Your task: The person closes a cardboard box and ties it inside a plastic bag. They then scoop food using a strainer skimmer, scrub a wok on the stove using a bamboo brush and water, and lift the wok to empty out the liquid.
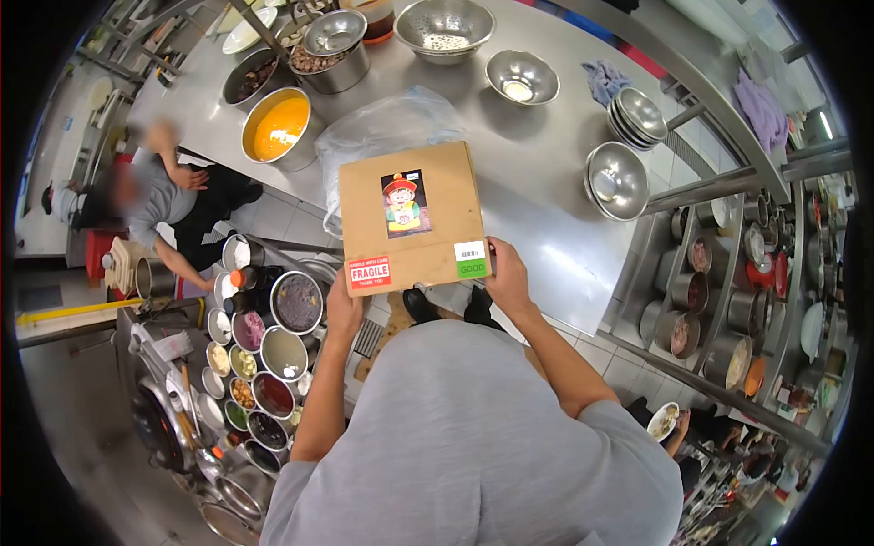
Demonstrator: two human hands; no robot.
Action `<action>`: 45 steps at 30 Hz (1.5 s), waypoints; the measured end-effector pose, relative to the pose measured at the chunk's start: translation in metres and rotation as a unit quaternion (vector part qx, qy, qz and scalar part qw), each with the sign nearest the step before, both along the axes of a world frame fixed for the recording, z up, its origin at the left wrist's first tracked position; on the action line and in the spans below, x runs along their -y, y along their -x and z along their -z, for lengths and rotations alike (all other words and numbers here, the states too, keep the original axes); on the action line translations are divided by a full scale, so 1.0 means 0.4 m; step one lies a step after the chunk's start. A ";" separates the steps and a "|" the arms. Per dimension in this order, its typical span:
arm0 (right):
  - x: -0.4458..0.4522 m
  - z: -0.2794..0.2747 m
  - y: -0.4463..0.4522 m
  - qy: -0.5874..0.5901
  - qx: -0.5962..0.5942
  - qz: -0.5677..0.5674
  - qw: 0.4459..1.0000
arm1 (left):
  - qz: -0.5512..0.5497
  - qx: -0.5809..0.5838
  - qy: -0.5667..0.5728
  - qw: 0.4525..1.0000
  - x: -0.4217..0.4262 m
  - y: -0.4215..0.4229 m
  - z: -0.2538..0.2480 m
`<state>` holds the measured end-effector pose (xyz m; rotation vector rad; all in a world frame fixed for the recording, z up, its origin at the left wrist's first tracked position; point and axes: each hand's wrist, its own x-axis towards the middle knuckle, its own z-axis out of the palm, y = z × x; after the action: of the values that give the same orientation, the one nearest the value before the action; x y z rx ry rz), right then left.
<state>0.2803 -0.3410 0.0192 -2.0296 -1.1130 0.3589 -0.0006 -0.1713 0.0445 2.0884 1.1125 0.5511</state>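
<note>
Between my two hands is a flat brown cardboard box [414, 255], held near the edge of the steel table. Its top carries a cartoon sticker, a red FRAGILE label at the lower left and a white and green label at the lower right. My left hand [344, 305] grips the box's near left corner, fingers mostly hidden under it. At the near right corner my right hand [507, 273] is closed on the box's side. Behind the box, a crumpled clear plastic bag [391, 118] lies on the table.
On the steel table [546, 173] stand a pot of orange liquid [277, 127], a colander [444, 27] and steel bowls [523, 77]. Several sauce and ingredient pots [284, 353] crowd the left. A co-worker [173, 196] is at the far left. Shelves [719, 282] with pans line the right.
</note>
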 end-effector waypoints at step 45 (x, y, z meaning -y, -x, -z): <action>-0.060 0.056 0.026 0.066 -0.003 0.022 0.998 | -0.163 0.040 0.017 0.986 -0.035 -0.008 0.154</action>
<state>0.2697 -0.3169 -0.0032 -2.1638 -1.0634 0.4260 0.0025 -0.1572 -0.0171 1.8483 1.4148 0.7592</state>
